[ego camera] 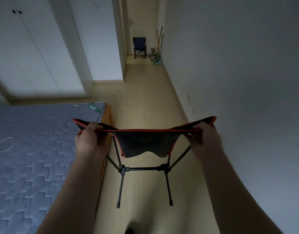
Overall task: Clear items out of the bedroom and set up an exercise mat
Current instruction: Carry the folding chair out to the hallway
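Our left hand (90, 137) and right hand (204, 137) each clench an upper corner of the camp chair (145, 144), held just beside the mattress (35, 149) edge. Recommended: keep it level, legs off the mattress frame, and walk straight on. Beyond the mattress we note a pale smooth floor (145, 98), dim light, a white wardrobe (35, 56) and a second folding chair (139, 47) far down the passage.

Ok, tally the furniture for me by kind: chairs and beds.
Folding chairs: 2, the red-trimmed chair gripped by the left hand and right hand, and the dark chair down the hall.
Beds: 1, the bed alongside.
Total: 3.
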The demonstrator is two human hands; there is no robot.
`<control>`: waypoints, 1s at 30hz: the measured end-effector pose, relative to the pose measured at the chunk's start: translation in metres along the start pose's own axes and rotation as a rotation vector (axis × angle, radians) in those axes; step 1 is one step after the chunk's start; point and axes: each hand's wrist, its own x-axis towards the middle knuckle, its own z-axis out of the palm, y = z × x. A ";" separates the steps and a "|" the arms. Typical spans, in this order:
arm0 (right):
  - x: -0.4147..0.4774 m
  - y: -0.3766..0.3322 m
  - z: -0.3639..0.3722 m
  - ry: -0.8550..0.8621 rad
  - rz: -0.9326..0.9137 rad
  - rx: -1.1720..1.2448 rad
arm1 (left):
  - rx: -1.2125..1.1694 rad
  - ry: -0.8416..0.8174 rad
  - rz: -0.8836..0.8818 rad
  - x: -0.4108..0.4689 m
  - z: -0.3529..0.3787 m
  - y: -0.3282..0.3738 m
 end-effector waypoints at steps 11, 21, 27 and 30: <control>0.176 0.012 0.128 0.030 -0.065 0.019 | 0.039 0.040 -0.047 0.204 0.105 0.008; 0.350 0.008 0.222 0.043 -0.069 0.071 | 0.081 -0.017 -0.060 0.377 0.226 0.002; 0.487 -0.001 0.273 0.037 -0.025 0.087 | 0.100 0.067 -0.052 0.486 0.304 -0.023; 0.558 -0.013 0.304 0.026 -0.004 0.072 | 0.125 0.112 -0.044 0.539 0.349 -0.032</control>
